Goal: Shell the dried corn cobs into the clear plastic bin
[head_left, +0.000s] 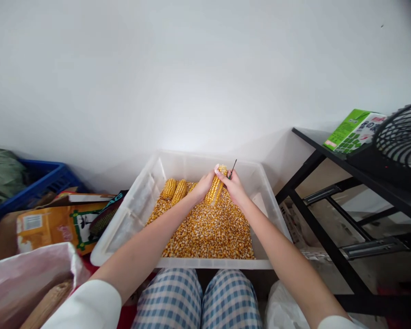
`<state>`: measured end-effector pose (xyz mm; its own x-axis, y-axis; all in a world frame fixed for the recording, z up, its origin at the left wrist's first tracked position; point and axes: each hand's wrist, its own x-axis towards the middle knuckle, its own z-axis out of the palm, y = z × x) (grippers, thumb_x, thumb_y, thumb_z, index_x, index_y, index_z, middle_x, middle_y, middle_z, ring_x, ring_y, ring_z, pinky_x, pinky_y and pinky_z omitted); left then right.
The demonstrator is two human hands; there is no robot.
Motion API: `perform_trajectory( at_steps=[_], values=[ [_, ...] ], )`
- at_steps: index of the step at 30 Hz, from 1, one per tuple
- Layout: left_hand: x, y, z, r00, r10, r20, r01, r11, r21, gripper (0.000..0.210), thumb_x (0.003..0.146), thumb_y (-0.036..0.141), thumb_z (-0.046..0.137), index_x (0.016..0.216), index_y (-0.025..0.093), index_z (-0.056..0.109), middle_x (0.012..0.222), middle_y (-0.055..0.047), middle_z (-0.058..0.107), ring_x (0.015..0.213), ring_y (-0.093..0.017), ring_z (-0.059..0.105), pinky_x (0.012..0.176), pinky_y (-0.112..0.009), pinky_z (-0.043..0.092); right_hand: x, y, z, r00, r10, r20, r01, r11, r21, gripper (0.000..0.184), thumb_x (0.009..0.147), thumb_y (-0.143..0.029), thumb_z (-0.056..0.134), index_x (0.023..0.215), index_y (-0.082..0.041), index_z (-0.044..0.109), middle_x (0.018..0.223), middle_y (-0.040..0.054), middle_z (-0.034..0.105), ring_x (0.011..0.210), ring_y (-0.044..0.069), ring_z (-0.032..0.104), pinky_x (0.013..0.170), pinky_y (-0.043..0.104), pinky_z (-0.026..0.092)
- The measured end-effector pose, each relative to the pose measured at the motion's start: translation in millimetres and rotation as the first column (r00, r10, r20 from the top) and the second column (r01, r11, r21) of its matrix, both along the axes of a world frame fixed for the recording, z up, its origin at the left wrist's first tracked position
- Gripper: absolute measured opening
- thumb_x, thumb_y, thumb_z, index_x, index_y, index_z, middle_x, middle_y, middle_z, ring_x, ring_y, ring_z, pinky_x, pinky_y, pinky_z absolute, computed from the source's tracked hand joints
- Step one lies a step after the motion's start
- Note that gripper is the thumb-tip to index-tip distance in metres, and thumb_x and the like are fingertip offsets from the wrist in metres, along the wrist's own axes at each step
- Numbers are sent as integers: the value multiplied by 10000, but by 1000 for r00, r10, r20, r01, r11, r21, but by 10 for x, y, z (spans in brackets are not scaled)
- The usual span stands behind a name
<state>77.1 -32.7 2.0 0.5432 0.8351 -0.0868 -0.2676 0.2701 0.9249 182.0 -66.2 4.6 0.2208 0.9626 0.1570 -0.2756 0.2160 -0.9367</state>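
An ear of corn (212, 189) is tilted over the tub, its upper end between my two hands. My left hand (205, 183) is closed around the ear from the left. A bare strip without kernels runs down the ear's right side. In my right hand (235, 186) is a thin dark-shafted tool (233, 168), its shaft pointing up and its grip mostly hidden by the fingers. The right thumb presses near the top of the ear. Below lie loose corn kernels (208, 237), with whole ears of corn (179, 191) on top at the left.
The translucent plastic tub (212, 263) stands above my knees, against the wall. At right is a black metal stand (329, 214) with a green box (351, 130) and a black fan (404, 135). Left are a blue crate (44, 171), an orange package (51, 226) and a white sack (30, 265).
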Motion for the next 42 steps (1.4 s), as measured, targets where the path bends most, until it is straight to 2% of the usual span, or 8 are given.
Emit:
perform_trajectory(
  at_steps=[6, 15, 21, 26, 28, 31, 37, 42],
  values=[
    [-31, 33, -28, 1000, -5, -17, 7, 996, 92, 472, 757, 542, 437, 917, 128, 598, 679, -67, 658, 617, -176, 608, 605, -276, 475, 33, 2, -17, 996, 87, -15, -86, 996, 33, 358, 638, -325, 662, 699, -221, 324, 670, -62, 444, 625, 94, 467, 594, 220, 383],
    [-36, 18, 3, 995, -82, -57, 85, 995, 43, 538, 765, 594, 374, 995, 148, 569, 651, -52, 648, 487, -151, 570, 494, -267, 464, 37, -13, 8, 993, 54, 108, -57, 998, 17, 350, 666, -410, 620, 726, -231, 325, 684, -59, 434, 625, 96, 448, 584, 214, 388],
    [-27, -4, 12, 995, -81, -56, 85, 993, 82, 554, 757, 598, 386, 998, 134, 570, 659, -66, 647, 478, -155, 566, 477, -274, 465, 63, 16, 40, 999, 18, -36, -21, 997, -74, 356, 652, -407, 627, 689, -220, 326, 669, -49, 451, 611, 102, 459, 534, 220, 382],
    [-42, -8, 14, 997, -80, -19, 81, 993, 82, 542, 760, 592, 387, 964, 131, 586, 600, -56, 626, 472, -157, 566, 484, -267, 457, 90, -5, 81, 964, 180, -197, -185, 983, -6, 295, 617, -256, 629, 692, -222, 345, 700, -48, 494, 646, 117, 489, 553, 236, 386],
    [-47, -5, 30, 998, -60, -12, 61, 995, 76, 522, 761, 579, 401, 950, 134, 596, 608, -55, 630, 492, -164, 574, 515, -280, 465, 103, -12, 107, 954, 203, -222, -208, 978, -3, 250, 619, -233, 595, 702, -223, 359, 693, -47, 491, 644, 121, 490, 555, 242, 391],
    [-38, -1, 34, 1000, -3, -22, 5, 996, 86, 476, 760, 543, 439, 937, 136, 612, 662, -59, 651, 578, -185, 600, 594, -295, 474, 79, -1, 96, 973, 132, -191, -136, 991, -11, 239, 645, -282, 585, 701, -220, 361, 700, -39, 491, 657, 126, 490, 565, 247, 395],
    [28, 1, -48, 982, 184, -48, -171, 964, 205, 436, 755, 500, 471, 924, 130, 628, 802, -63, 670, 845, -220, 598, 753, -292, 447, -88, 4, -91, 996, -88, 30, 89, 996, -31, 353, 660, -422, 622, 722, -231, 332, 646, -63, 438, 588, 103, 443, 555, 225, 358],
    [58, -58, -38, 980, 197, 15, -196, 962, 190, 469, 747, 521, 469, 934, 117, 617, 857, -76, 666, 850, -210, 597, 770, -286, 439, -130, -48, -114, 976, -175, 131, 168, 984, 65, 316, 715, -467, 554, 721, -230, 345, 655, -58, 394, 600, 96, 414, 593, 220, 362]
  ],
)
